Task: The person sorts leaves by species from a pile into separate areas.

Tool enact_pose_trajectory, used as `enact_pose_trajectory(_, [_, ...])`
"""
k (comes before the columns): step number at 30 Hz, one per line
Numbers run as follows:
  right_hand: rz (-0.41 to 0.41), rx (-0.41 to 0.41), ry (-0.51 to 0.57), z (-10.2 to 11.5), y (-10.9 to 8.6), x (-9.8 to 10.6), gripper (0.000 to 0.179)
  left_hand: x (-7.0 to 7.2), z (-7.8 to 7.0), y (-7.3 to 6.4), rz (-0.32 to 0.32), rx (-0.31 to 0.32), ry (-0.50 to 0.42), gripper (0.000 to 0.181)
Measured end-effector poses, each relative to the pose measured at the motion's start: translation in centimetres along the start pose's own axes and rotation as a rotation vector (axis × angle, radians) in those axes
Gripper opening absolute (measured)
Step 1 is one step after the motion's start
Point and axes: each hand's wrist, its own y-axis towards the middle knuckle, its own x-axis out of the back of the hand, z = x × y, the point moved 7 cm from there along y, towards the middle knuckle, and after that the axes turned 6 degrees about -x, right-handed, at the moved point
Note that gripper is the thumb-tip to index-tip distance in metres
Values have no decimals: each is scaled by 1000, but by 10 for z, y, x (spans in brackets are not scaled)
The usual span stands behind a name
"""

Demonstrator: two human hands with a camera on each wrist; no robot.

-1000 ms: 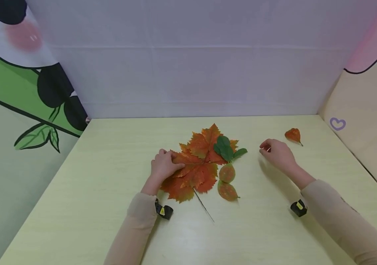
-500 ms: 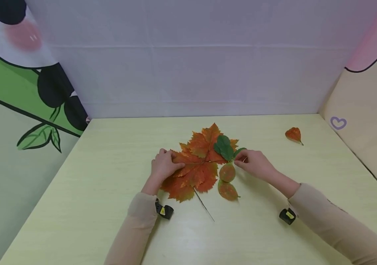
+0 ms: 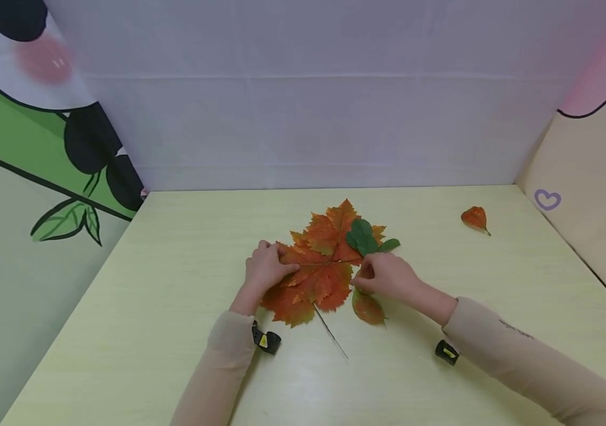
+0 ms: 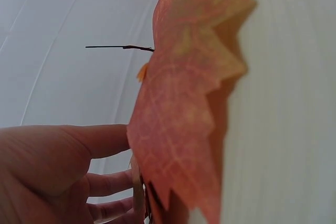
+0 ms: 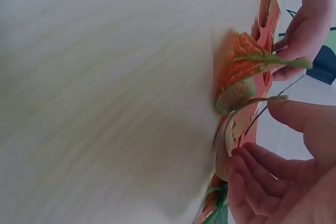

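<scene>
One pod [image 5: 222, 158], beside the leaves [image 3: 316, 281] on the counter [image 3: 175, 266], is pinched by the right hand [image 3: 390, 277]; the left hand [image 3: 266, 269], fingers extended, presses the leaves. Probably light, crushable: best held by its stem [image 5: 257, 99].

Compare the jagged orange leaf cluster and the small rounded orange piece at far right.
Size: the jagged orange leaf cluster is much larger than the small rounded orange piece.
Outline: the cluster is toothed and many-pointed; the piece is rounded.
Contact: the left hand touches the cluster; no hand touches the piece.
Shared: both are orange, each with a thin stem showing.
</scene>
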Motion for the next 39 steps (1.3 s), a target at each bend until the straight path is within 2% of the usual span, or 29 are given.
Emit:
enact_pose_trajectory(7, [5, -59, -79, 3, 1, -7, 30, 1, -1, 0, -2, -3, 1, 42])
enact_pose_trajectory(19, [52, -65, -69, 6, 0, -8, 37, -1, 0, 0, -5, -10, 6, 42])
enact_pose_trajectory(26, [59, -42, -84, 9, -2, -4, 32, -1, 0, 0, -3, -4, 1, 42])
enact_pose_trajectory(31, [72, -65, -57, 6, -3, -2, 30, 0, -1, -1, -6, -12, 9, 42])
enact_pose_trajectory(35, [71, -46, -40, 6, -5, -1, 27, -1, -2, -2, -5, -13, -3, 43])
enact_pose_trajectory(39, [69, -9, -21, 9, -8, -1, 16, 1, -1, -2, -11, -8, -5, 44])
